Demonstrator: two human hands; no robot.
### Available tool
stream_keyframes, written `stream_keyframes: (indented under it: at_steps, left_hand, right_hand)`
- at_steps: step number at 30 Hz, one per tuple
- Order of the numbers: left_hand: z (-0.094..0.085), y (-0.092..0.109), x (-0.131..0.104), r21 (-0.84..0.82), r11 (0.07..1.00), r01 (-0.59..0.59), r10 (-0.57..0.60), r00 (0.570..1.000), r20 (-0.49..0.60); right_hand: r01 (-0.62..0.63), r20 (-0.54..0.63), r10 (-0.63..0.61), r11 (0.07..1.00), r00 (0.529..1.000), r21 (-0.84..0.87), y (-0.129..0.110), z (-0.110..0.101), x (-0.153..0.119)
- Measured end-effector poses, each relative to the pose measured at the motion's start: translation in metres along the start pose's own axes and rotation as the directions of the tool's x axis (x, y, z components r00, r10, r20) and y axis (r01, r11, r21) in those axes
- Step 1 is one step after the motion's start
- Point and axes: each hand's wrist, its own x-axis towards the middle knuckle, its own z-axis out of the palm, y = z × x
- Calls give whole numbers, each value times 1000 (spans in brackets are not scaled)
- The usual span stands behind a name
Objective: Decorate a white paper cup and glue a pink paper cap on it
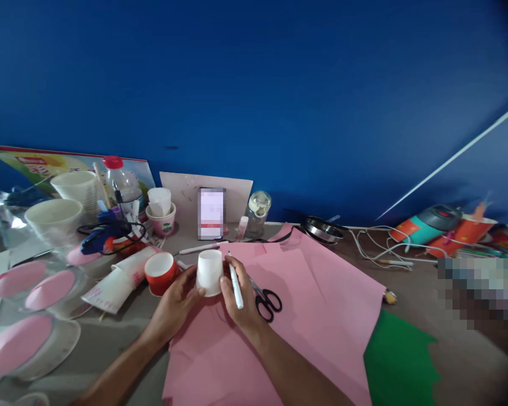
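Holding the inverted white cup (210, 272) from both sides, I have my left fingers (200, 292) curved around it, thumb on its near face. My right fingers (226, 287) close on the opposite side, with a white marker (236, 286) also gripped, slanting across that hand. Pink paper (322, 316) lies beneath them, black-handled scissors (267, 299) just right, a red cup (161, 283) left.

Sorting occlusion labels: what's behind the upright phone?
A pale board, wider than the phone, with the blue wall beyond. The board's part directly behind the phone is covered, so can't be seen.
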Motion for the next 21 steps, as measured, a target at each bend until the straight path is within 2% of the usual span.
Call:
stream_keyframes:
  at_steps: [6, 14, 21]
  left_hand:
    - [2, 7, 1, 27, 1000, 9, -9, 1000, -6]
    - [1, 4, 0, 52, 999, -5, 6, 1000, -8]
    - [2, 9, 1, 18, 1000, 19, -18, 1000, -6]
  right_hand:
    - [11, 22, -12, 999, 1000, 37, -3, -1, 1]
    - [1, 17, -2, 1000, 1000, 18, -1, -1, 1]
    - [-26, 33, 26, 1000, 999, 16, -6, -4, 3]
